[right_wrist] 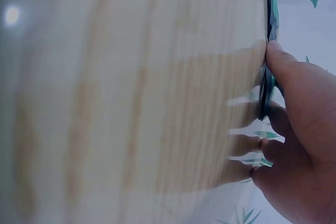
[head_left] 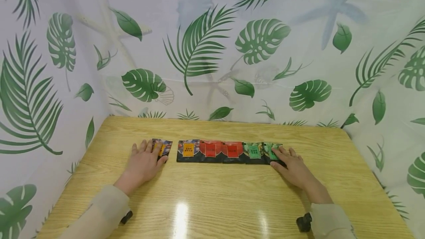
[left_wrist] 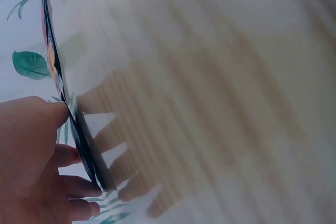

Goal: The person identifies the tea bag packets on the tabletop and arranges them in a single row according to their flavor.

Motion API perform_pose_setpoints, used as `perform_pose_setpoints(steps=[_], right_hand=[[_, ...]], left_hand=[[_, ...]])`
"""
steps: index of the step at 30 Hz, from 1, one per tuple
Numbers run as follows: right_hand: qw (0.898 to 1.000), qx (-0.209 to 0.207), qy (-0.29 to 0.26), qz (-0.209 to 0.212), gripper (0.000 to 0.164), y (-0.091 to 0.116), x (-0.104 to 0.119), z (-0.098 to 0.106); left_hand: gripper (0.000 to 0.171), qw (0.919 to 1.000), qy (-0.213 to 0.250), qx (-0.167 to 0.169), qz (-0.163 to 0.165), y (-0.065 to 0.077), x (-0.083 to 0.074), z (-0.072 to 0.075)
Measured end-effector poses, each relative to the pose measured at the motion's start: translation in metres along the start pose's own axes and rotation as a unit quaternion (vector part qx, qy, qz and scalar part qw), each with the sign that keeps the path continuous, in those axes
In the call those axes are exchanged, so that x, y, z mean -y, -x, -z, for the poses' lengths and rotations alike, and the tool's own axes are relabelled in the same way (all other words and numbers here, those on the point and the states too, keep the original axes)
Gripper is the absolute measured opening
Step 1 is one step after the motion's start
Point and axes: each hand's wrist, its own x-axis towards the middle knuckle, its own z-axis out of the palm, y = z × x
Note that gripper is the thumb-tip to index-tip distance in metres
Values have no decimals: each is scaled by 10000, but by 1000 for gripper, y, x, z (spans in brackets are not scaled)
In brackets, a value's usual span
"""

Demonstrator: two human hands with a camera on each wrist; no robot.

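Observation:
My left hand (head_left: 142,166) rests on a dark packet with an orange label (head_left: 168,146) at the left, fingers spread over it and partly hiding it. At the other end, my right hand (head_left: 296,169) lies with its fingertips on a green-labelled packet (head_left: 269,154), covering its right side. Between them, a second orange-labelled packet (head_left: 188,149), two red-labelled packets (head_left: 210,151) and another green-labelled packet (head_left: 254,151) lie side by side. In both wrist views, the packets appear edge-on, with the thumb at the near edge of the left packet (left_wrist: 84,145) and the right packet (right_wrist: 266,93).
The packets lie on a wood-grain table (head_left: 219,194), towards its far side. A narrow gap separates the leftmost packet from the row. A white leaf-print cloth (head_left: 212,95) hangs behind the table and along both sides.

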Motion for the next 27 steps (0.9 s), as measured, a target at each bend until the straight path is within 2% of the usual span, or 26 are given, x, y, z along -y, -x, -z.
perform_pose_setpoints(steps=[15,27], right_hand=[[10000,-1,-78,-26,69,1,5,1],[10000,9,-85,-30,69,2,6,3]], left_hand=[[70,9998,71,104,154,-5,-19,4],[70,9996,97,135,227,-10,-26,1]])
